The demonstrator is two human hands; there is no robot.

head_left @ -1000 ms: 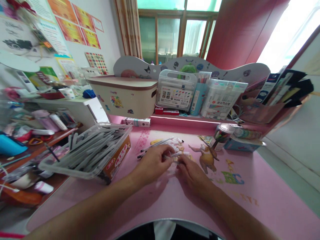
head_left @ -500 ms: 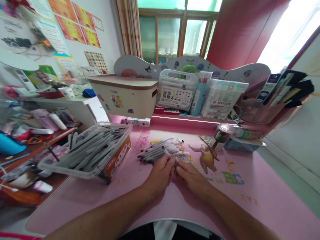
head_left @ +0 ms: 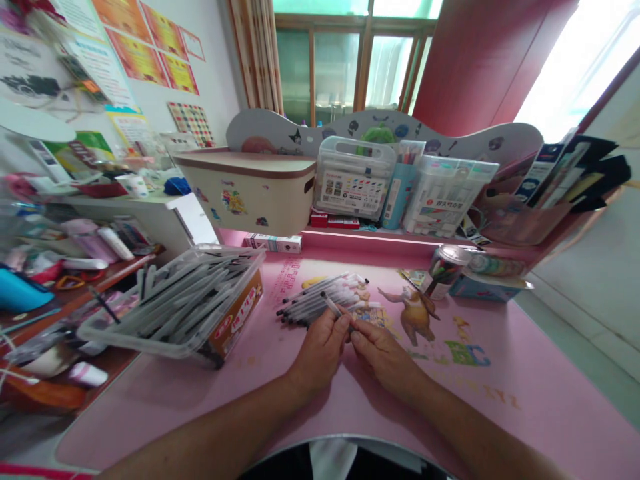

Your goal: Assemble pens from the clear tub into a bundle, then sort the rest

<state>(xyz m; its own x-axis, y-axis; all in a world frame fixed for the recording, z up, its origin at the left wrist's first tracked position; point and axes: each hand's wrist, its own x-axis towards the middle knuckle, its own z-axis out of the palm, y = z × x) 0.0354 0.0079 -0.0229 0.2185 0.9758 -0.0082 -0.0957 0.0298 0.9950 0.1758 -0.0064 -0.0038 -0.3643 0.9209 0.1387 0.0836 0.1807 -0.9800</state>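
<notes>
A single camera, worn on the person's head, looks forward and down along both forearms onto the pink printed surface (head_left: 500, 380). It sits close: the left hand (head_left: 320, 350) and right hand (head_left: 385, 357) meet at a slim grey pen (head_left: 331, 307) just below the frame's centre. The view faces the wooden-framed window (head_left: 340, 67) beyond the surface's far edge. Its wide lens bends the edges, taking in the poster-covered white wall (head_left: 150, 60) at left and the clear plastic box of grey pens (head_left: 175, 307).
</notes>
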